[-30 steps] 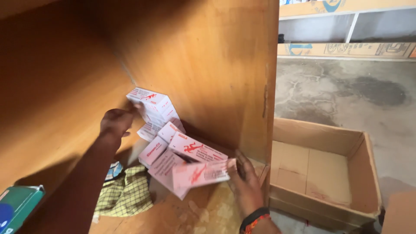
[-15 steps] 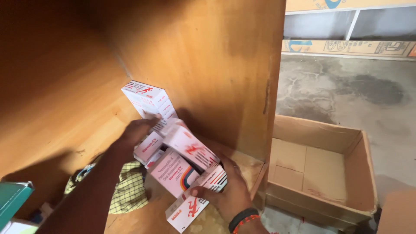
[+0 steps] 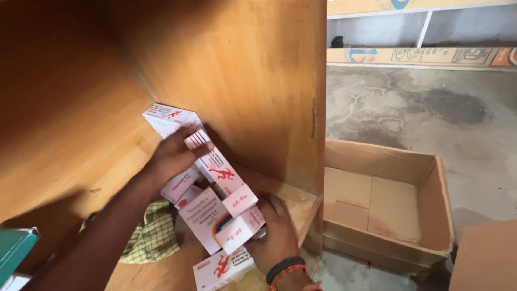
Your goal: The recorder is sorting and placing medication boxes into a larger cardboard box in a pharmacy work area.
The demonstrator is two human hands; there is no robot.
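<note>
Far left, near edge: teal box (image 3: 16,249) just in frame, untouched. Next to it a yellow checked cloth (image 3: 153,234) lies on the wooden shelf (image 3: 107,178), partly under the left forearm.

Left hand (image 3: 172,159): palm down, fingers spread flat over the far end of a row of white-and-pink cartons (image 3: 215,215), pressing them toward the shelf's back corner. One carton (image 3: 169,117) leans against the back wall just beyond the fingertips.

Centre: approx. six or seven cartons visible, overlapping and tilted, not squared up. One more carton (image 3: 223,269) lies at the near edge of the shelf, apart from the row's line.

Right hand (image 3: 274,231): ring on one finger, bands at wrist; fingers curled against the near end of the row, thumb side hidden behind a carton, so exact grip can't be told.

Right: open cardboard box (image 3: 388,199) on concrete floor (image 3: 431,108), nothing seen inside.

Assessment: cartons are on the shelf; alignment incomplete, stack loose, near carton not yet in the row.
</note>
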